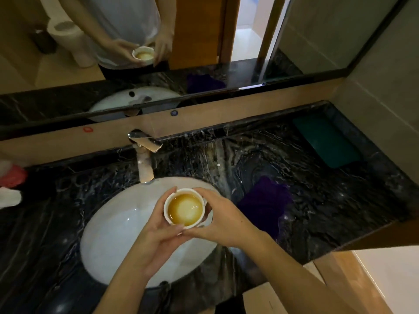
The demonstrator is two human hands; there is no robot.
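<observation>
A white cup with a shallow pool of brownish liquid hangs upright over the white oval sink. My left hand wraps round its left side and bottom. My right hand grips its right side, where the handle is mostly hidden by my fingers. The fingertips of both hands meet under the cup's near rim. The metal tap stands just behind the cup, with no water running.
The sink is set in a black marble counter. A purple cloth lies right of the sink, a green sponge-like pad at the far right corner. Pink and white items sit at the left edge. A mirror runs behind.
</observation>
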